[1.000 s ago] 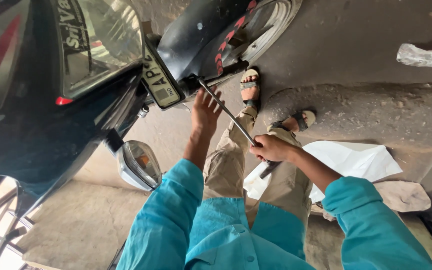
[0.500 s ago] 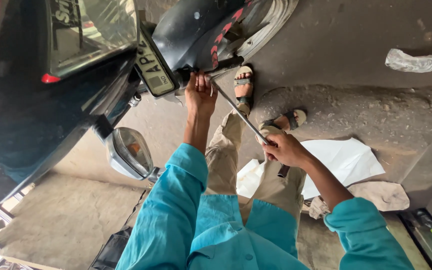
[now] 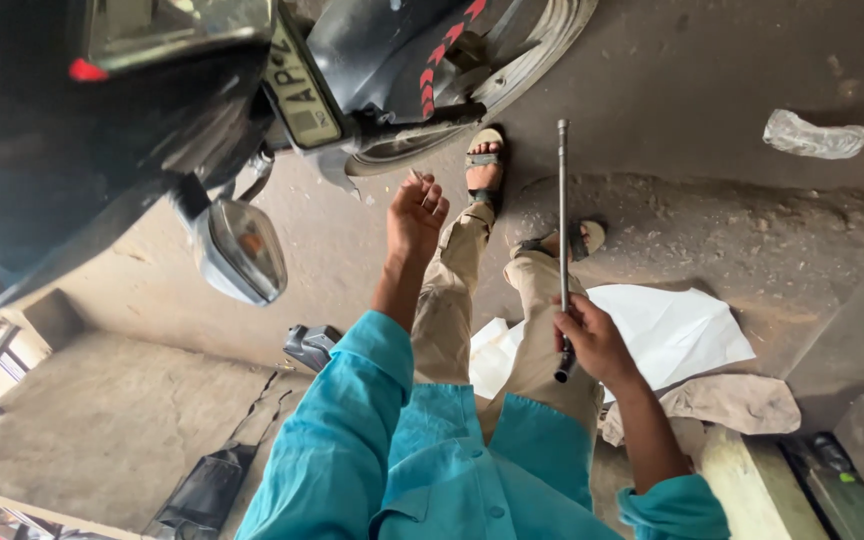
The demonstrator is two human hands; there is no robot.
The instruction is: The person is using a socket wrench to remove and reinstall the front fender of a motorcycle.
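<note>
the right hand (image 3: 595, 343) grips a long metal rod (image 3: 562, 230) near its lower end, the rod standing upright over the ground, clear of the scooter (image 3: 202, 90). the left hand (image 3: 417, 212) is raised with fingers curled, pinching something too small to tell, just below the number plate (image 3: 297, 85). a turn signal (image 3: 242, 250) hangs left; white paper (image 3: 672, 330), a rag (image 3: 732, 403) and a crumpled wrapper (image 3: 812, 135) lie on the dusty concrete ground (image 3: 712, 230).

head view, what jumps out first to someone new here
The right hand holds a long metal rod upright over the person's sandalled feet. The left hand is raised, fingers curled, below the black scooter at upper left. White paper lies on the ground at right.
</note>
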